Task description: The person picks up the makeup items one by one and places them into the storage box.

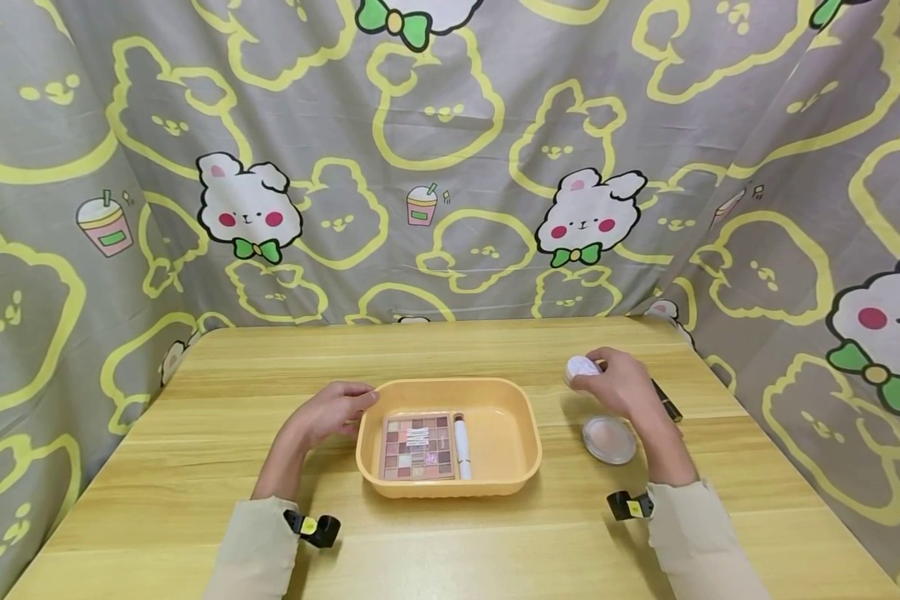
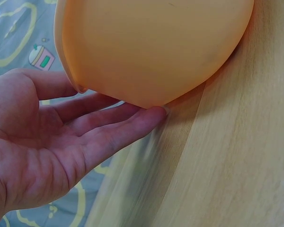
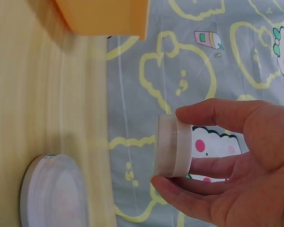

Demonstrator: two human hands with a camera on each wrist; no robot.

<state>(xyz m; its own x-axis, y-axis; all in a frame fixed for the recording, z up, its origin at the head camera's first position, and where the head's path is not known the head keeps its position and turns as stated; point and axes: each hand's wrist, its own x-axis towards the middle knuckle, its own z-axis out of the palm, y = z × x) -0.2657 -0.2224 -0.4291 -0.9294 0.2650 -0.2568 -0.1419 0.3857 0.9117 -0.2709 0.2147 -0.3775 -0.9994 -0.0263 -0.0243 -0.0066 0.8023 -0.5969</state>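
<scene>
My left hand [image 1: 339,410] grips the left back corner of a yellow-orange plastic tray [image 1: 450,490]; in the left wrist view its fingers lie along the tray's outer wall [image 2: 156,52]. Within the tray, an eyeshadow palette [image 1: 417,460] fills the left part, beside a slim white tube [image 1: 462,448] with a dark end. To the tray's right, my right hand [image 1: 621,385] pinches a small white round jar [image 1: 581,368] between thumb and fingers. The right wrist view shows the jar [image 3: 168,146] side-on, held above the table.
A round clear-lidded powder compact [image 1: 609,440] lies on the wooden table [image 1: 450,550] below my right hand. Partly behind the right wrist is a slim black tube [image 1: 667,402]. A patterned curtain [image 1: 465,275] encloses the table's back and sides.
</scene>
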